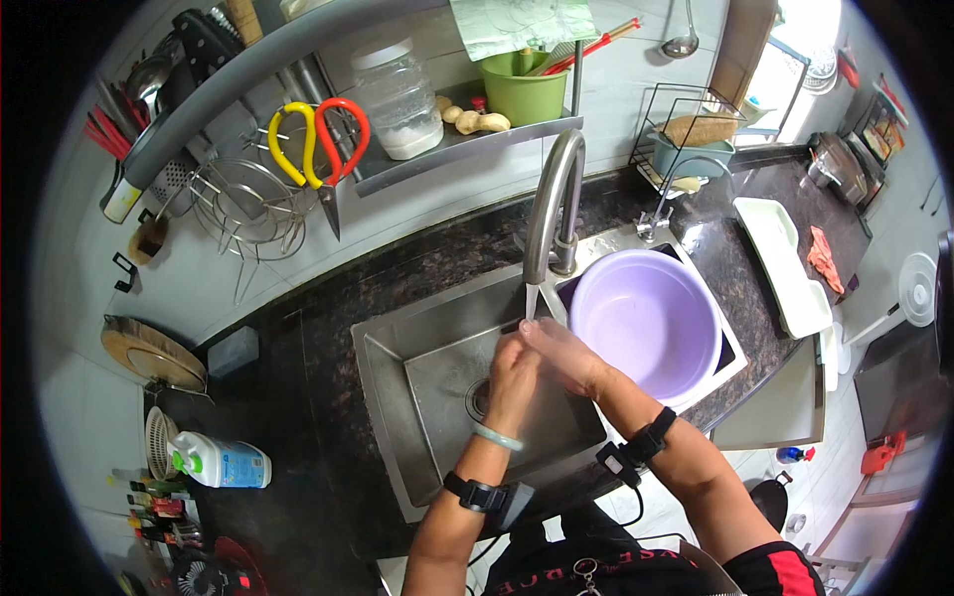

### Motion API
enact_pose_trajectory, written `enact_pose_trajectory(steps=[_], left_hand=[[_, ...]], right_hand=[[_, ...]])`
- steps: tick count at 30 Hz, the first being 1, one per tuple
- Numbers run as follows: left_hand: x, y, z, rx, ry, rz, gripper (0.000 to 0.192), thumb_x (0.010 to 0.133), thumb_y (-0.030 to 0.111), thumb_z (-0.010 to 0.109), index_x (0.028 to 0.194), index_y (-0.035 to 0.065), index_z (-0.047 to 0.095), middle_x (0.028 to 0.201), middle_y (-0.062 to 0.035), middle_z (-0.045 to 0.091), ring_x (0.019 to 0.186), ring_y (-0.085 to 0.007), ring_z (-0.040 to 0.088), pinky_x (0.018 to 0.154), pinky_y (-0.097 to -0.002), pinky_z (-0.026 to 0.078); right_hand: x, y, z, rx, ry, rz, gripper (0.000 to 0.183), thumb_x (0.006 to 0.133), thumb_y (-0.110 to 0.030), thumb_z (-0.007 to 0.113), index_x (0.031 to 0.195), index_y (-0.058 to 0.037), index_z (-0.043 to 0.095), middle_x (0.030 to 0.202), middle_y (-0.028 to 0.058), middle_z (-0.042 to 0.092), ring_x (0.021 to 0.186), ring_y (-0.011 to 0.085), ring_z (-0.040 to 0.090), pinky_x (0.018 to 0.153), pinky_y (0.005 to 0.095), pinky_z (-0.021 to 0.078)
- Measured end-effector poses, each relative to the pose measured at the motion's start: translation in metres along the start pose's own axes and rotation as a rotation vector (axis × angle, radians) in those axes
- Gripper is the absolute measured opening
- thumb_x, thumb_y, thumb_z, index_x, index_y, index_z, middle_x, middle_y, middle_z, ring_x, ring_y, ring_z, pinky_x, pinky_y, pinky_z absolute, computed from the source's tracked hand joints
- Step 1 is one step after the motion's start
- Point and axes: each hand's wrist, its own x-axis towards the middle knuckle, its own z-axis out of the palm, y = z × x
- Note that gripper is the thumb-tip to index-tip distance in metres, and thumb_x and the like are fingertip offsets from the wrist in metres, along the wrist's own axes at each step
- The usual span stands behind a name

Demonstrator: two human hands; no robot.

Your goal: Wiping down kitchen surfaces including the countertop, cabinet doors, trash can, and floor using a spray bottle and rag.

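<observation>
Water runs in a stream from the curved metal faucet point(553, 201) onto my two hands, which are close together over the stainless steel sink point(447, 402). Its drain point(477, 398) shows partly behind my left wrist. My left hand point(514, 369) has curled fingers and a pale bangle point(498, 437) at the wrist. Against it, blurred by motion, is my right hand point(563, 350). No object can be made out between them, and the fingers partly hide one another. Just right of my right hand, a purple plastic basin point(648, 320) rests over the second sink bowl.
Scissors point(320, 156) with red and yellow handles hang at the wall. A shelf point(477, 145) bears a plastic jar point(399, 97) and a green pot point(525, 89). A detergent jug point(223, 460) lies on the dark countertop point(313, 447). Right of the basin are a white tray point(779, 261) and an orange cloth point(823, 261).
</observation>
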Motion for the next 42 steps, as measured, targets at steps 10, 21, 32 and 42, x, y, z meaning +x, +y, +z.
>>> enact_pose_trajectory(steps=[10,21,32,42], left_hand=[[-0.029,-0.023,-0.011,-0.766,-0.047,-0.770,0.066,0.088,0.056,0.044,0.122,-0.0005,0.047,0.108,-0.0168,0.059,0.103,-0.0323,0.057,0.090,-0.0442,0.046],[0.010,-0.097,-0.037,-1.645,-0.349,-0.695,0.057,0.081,0.056,0.060,0.101,0.0022,0.058,0.098,-0.0123,0.062,0.093,-0.0243,0.059,0.081,-0.0383,0.049],[-0.004,-0.008,0.001,-0.958,-0.213,-0.749,0.042,0.084,0.049,0.059,0.108,0.0144,0.060,0.101,-0.0027,0.065,0.092,-0.0160,0.060,0.066,-0.0359,0.051],[0.022,-0.047,0.018,-1.202,-0.078,-0.661,0.019,0.088,0.024,0.060,0.093,0.0058,0.061,0.090,-0.0099,0.066,0.078,-0.0216,0.064,0.069,-0.0335,0.055]], right_hand=[[-0.005,-0.009,-0.020,-0.294,0.166,-0.037,0.014,0.091,-0.017,0.058,0.093,-0.0034,0.059,0.079,-0.0028,0.056,0.069,0.0062,0.048,0.062,0.0224,0.0409],[-0.046,-0.036,-0.028,-0.784,-0.426,0.107,0.021,0.085,-0.021,0.067,0.093,-0.0022,0.063,0.079,-0.0020,0.058,0.079,0.0086,0.052,0.072,0.0262,0.0432],[0.039,-0.022,-0.074,-0.773,0.021,-0.093,0.021,0.091,-0.021,0.058,0.085,-0.0005,0.061,0.071,-0.0025,0.056,0.067,0.0066,0.048,0.060,0.0263,0.0417],[0.092,-0.065,-0.099,-1.420,0.314,-0.655,0.025,0.077,-0.001,0.061,0.101,-0.0034,0.060,0.100,0.0139,0.061,0.079,0.0299,0.062,0.072,0.0357,0.0497]])
